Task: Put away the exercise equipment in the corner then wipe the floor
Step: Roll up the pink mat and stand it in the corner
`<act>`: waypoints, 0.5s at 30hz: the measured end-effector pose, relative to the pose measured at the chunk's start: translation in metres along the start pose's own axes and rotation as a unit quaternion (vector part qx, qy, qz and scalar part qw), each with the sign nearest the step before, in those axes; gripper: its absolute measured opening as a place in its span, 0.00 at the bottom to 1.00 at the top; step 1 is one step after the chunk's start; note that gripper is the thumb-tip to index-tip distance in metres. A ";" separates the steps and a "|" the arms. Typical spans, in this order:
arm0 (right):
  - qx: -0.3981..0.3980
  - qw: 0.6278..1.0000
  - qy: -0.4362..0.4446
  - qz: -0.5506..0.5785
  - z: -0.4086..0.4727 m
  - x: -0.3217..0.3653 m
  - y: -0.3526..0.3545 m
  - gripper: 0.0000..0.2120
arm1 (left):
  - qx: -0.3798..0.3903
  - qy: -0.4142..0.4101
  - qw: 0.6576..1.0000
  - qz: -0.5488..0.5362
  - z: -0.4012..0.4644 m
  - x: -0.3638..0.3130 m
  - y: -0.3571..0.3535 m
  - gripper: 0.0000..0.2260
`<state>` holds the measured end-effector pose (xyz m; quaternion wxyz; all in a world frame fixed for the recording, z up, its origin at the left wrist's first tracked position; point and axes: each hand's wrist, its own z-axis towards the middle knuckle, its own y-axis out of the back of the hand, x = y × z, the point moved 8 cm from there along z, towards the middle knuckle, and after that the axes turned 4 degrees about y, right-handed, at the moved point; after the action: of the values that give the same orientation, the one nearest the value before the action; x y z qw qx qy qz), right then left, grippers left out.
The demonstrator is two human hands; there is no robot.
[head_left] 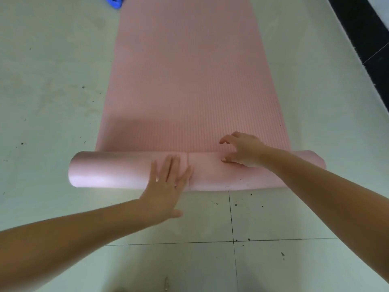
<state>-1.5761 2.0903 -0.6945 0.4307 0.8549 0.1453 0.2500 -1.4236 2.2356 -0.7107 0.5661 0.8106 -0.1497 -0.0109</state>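
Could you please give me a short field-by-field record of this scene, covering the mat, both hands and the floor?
mat: pink ribbed foam exercise mat, near end rolled into a cylinder, the rest lying flat
left hand: left hand flat on the roll, fingers straight
right hand: right hand on top of the roll, fingers loosely curved, thumb touching it
floor: pale tiled floor with scattered dark specks
other: blue cloth at the far edge beside the mat, partly cut off
stage: rolling partly done; wiping not yet begun

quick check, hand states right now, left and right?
Left hand: open, fingers flat on the rolled mat.
Right hand: open, fingers loosely bent, thumb touching the roll, gripping nothing.
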 end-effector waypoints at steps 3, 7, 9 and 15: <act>-0.107 0.987 0.072 -0.097 -0.023 0.036 0.003 0.19 | 0.043 0.000 0.999 0.007 0.020 0.006 -0.015 0.58; -0.045 0.972 0.087 -0.215 -0.040 0.043 -0.037 0.41 | 0.046 0.000 0.999 -0.001 0.052 0.026 0.001 0.53; -0.024 0.963 0.063 -0.259 -0.031 0.032 -0.041 0.48 | 0.042 0.009 0.999 0.003 0.061 0.035 0.005 0.51; -0.065 0.950 0.059 -0.301 -0.008 0.039 -0.021 0.42 | 0.040 0.061 0.997 0.003 0.070 0.042 0.017 0.45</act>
<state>-1.5482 2.1259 -0.6957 0.5311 0.7256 0.4042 0.1676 -1.4009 2.1560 -0.7140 0.5416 0.8311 -0.1171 0.0464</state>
